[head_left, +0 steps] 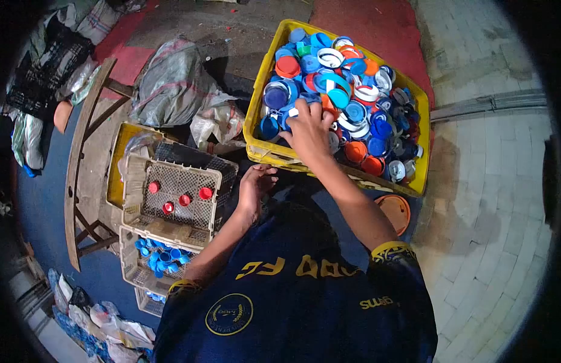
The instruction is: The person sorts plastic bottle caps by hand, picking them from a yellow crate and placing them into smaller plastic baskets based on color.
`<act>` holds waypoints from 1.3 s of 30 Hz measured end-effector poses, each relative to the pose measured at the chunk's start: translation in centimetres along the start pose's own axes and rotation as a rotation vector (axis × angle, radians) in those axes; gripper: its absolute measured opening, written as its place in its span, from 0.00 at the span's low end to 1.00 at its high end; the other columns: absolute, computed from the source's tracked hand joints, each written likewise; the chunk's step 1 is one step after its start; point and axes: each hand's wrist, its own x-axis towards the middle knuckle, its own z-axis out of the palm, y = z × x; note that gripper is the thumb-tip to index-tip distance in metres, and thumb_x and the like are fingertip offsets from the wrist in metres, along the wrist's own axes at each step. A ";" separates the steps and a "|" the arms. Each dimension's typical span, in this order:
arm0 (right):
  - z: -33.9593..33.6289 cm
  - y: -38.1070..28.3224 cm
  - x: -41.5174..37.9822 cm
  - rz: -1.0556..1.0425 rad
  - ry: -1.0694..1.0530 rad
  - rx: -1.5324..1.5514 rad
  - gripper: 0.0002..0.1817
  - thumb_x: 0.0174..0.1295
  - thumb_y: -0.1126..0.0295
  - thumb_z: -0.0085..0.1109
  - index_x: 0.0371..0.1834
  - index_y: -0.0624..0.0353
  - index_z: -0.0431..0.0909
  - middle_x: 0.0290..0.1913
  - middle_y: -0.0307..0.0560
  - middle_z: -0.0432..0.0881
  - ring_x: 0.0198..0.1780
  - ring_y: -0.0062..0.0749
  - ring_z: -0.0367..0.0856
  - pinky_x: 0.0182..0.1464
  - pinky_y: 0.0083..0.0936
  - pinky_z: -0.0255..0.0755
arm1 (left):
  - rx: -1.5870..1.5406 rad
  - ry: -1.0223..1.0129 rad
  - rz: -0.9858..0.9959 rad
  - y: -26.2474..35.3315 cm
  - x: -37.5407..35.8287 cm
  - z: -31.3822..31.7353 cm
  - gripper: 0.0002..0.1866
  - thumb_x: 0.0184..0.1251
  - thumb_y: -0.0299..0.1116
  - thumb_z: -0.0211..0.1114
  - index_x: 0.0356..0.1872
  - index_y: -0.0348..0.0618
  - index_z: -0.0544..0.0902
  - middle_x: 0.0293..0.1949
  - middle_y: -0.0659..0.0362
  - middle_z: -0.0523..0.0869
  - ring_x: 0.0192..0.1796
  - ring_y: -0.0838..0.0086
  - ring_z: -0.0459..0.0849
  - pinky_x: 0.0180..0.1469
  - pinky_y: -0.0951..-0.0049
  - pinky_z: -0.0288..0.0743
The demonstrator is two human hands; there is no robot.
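A yellow crate point(254, 115) is heaped with plastic bottle caps point(366, 92) in blue, red, orange, white and green. My right hand point(311, 130) reaches over its near left part, fingers bent down into the pile. A blue bottle cap point(289, 115) sits between its thumb and forefinger, partly covered by the hand. Lower left, just outside the crate's near corner, my left hand point(255, 186) hovers with fingers loosely curled and apart. Nothing shows in it. Beside it stands a beige mesh crate point(171, 158) with several red caps point(184, 199) inside.
Below the mesh crate, another beige crate point(130, 257) holds blue caps point(162, 259). A wooden frame point(78, 163) stands at left, with grey sacks point(174, 81) behind the crates. An orange round lid point(393, 214) lies near the yellow crate, beside the pale tiled floor point(474, 254).
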 end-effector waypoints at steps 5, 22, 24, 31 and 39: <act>2.1 0.3 1.3 -0.047 0.003 -0.167 0.15 0.44 0.58 0.81 0.33 0.53 0.92 0.73 0.40 0.68 0.64 0.43 0.65 0.58 0.47 0.59 | -0.040 0.000 0.024 0.1 1.2 0.8 0.17 0.74 0.41 0.54 0.55 0.44 0.77 0.52 0.56 0.86 0.51 0.66 0.84 0.62 0.62 0.72; -4.1 6.5 -6.5 0.223 0.275 0.307 0.12 0.50 0.65 0.74 0.33 0.54 0.83 0.70 0.44 0.73 0.66 0.53 0.65 0.63 0.53 0.59 | 0.015 0.089 0.498 1.8 -0.7 3.9 0.12 0.77 0.31 0.52 0.51 0.36 0.78 0.45 0.53 0.85 0.47 0.68 0.85 0.55 0.65 0.81; -4.9 7.5 -7.3 0.237 0.304 0.344 0.11 0.50 0.66 0.74 0.34 0.55 0.83 0.67 0.43 0.75 0.65 0.53 0.66 0.62 0.51 0.60 | 0.044 0.022 0.511 2.5 -1.3 5.1 0.12 0.77 0.31 0.52 0.51 0.36 0.78 0.45 0.52 0.85 0.49 0.67 0.85 0.57 0.63 0.80; -9.4 6.3 -8.5 0.426 0.028 1.121 0.08 0.66 0.74 0.69 0.44 0.64 0.81 0.38 0.37 0.83 0.39 0.17 0.78 0.42 0.19 0.72 | -0.055 -0.362 0.332 4.1 -1.3 9.6 0.23 0.76 0.42 0.58 0.64 0.39 0.73 0.61 0.49 0.80 0.65 0.59 0.80 0.72 0.55 0.71; -7.5 2.6 -7.4 0.211 0.014 0.879 0.14 0.64 0.67 0.72 0.49 0.63 0.85 0.37 0.43 0.83 0.31 0.24 0.82 0.34 0.20 0.74 | -0.415 -0.427 0.166 3.5 -1.9 10.3 0.26 0.75 0.43 0.59 0.70 0.44 0.72 0.74 0.48 0.72 0.72 0.55 0.74 0.74 0.47 0.69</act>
